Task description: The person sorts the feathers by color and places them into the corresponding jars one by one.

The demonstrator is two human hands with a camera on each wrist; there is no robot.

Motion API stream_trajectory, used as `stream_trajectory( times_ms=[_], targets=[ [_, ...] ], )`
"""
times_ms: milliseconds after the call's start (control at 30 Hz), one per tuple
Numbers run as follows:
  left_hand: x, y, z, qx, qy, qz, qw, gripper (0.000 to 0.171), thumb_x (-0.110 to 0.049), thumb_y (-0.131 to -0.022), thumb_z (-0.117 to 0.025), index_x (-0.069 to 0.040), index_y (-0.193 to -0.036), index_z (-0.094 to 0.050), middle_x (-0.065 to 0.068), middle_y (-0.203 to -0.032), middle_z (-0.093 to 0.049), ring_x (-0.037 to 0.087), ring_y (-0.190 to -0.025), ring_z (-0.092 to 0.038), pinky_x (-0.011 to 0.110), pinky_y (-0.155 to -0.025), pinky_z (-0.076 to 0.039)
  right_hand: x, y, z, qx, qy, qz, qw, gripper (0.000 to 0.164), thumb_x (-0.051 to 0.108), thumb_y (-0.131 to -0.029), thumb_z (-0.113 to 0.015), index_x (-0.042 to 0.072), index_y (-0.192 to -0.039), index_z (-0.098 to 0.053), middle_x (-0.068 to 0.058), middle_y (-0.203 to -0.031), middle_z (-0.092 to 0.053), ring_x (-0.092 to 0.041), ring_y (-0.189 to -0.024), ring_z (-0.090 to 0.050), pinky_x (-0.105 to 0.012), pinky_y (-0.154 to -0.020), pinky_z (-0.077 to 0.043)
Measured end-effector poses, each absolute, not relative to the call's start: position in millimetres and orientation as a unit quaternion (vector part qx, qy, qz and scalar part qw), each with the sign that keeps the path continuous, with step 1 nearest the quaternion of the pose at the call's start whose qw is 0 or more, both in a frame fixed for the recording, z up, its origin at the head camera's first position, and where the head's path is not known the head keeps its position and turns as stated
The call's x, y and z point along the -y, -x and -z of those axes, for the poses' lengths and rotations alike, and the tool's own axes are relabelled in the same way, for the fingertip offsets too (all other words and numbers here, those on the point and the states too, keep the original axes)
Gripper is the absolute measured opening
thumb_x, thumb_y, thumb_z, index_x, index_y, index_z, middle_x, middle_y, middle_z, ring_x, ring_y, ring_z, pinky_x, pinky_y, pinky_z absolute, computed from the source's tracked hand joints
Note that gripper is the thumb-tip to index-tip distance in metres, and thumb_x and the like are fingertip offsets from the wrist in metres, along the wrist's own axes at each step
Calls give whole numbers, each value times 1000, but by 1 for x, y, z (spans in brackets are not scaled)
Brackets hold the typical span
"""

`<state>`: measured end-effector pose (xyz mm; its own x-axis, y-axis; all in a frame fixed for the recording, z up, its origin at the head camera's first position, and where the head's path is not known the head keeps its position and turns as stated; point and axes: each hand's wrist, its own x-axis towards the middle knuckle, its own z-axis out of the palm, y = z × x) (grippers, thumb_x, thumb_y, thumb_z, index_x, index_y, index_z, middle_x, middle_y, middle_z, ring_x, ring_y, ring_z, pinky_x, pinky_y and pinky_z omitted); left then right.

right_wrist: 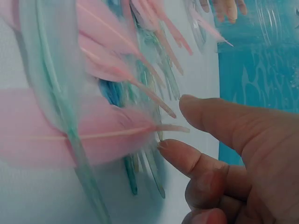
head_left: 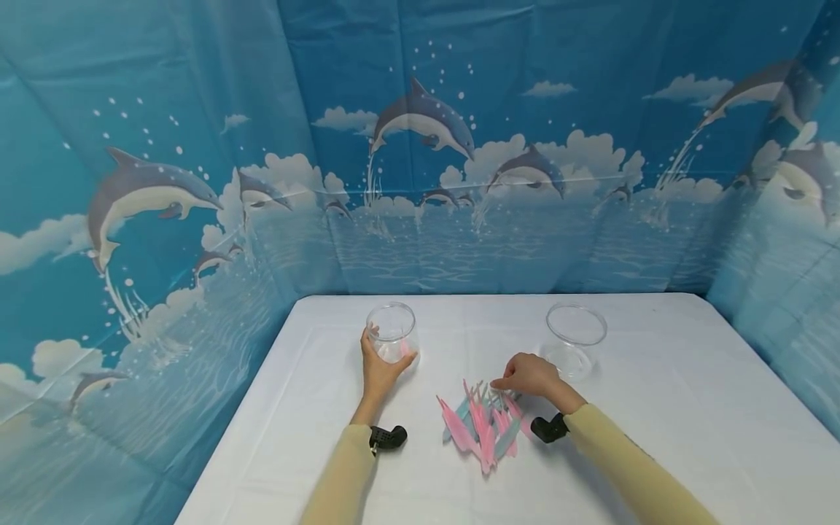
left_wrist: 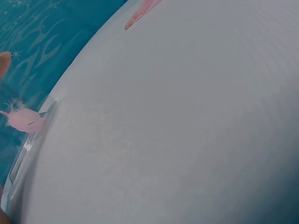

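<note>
My left hand [head_left: 382,370] holds a clear round jar [head_left: 391,337] at the table's left side, thumb on the near right and fingers on the far left. Inside that jar is a pink feather [left_wrist: 25,120]. Over the quill ends of a pile of pink and blue-green feathers [head_left: 484,430] hovers my right hand [head_left: 533,375]. In the right wrist view, its thumb and index finger are apart, beside the bare quill of a pink feather [right_wrist: 93,133]. The hand's other fingers are bent. A blue-green feather [right_wrist: 56,79] crosses over that pink one.
A second clear jar [head_left: 576,339] stands beyond my right hand. The white-covered table [head_left: 275,452] bears everything. Blue dolphin-print cloth [head_left: 420,240] hangs behind and at the sides. Each wrist wears a black device [head_left: 389,437].
</note>
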<state>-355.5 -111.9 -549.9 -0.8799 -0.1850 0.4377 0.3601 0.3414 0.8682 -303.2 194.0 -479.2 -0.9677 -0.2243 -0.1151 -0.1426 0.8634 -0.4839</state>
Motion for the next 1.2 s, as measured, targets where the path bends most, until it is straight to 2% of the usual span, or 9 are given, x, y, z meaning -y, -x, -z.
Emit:
stream_trajectory(
  times_ms=[300, 567, 800, 967, 1200],
  targets=[
    [112, 356, 554, 785, 59, 568, 241, 109, -32, -68, -87, -17, -148, -15, 17, -147, -27, 34, -134, -28, 52, -105, -25, -188, 303, 484, -962, 78, 253, 72, 28, 31, -75, -79, 13, -62, -62, 5, -55, -50, -13, -50, -42, -26, -45, -30],
    [112, 356, 555, 783, 61, 572, 234, 109, -33, -68, -86, -19, -149, -13, 14, -147, -28, 32, -135, -27, 51, -106, -25, -193, 305, 476, -956, 82, 276, 46, 26, 35, -79, -75, 14, -68, -64, 4, -57, -49, -14, -51, -42, -27, -45, -32],
    [112, 356, 552, 785, 53, 571, 235, 109, -31, -68, -87, -18, -148, -14, 14, -147, -28, 33, -135, -27, 51, -106, -24, -189, 306, 463, -944, 117, 303, -52, 21, 35, -83, -72, 16, -77, -68, 2, -57, -47, -15, -46, -41, -29, -42, -32],
    [111, 356, 550, 784, 51, 574, 233, 109, -30, -67, -87, -17, -148, -15, 14, -146, -29, 32, -135, -28, 49, -107, -24, -184, 311, 458, -926, 117, 330, -142, 22, 35, -83, -73, 13, -81, -70, 3, -51, -42, -15, -42, -35, -28, -40, -26],
    [113, 356, 550, 785, 53, 573, 230, 109, -30, -68, -87, -16, -148, -14, 15, -147, -27, 32, -136, -26, 49, -107, -23, -172, 319, 448, -896, 111, 367, -226, 25, 34, -84, -73, 9, -83, -71, 3, -47, -36, -15, -39, -29, -27, -39, -20]
  ],
)
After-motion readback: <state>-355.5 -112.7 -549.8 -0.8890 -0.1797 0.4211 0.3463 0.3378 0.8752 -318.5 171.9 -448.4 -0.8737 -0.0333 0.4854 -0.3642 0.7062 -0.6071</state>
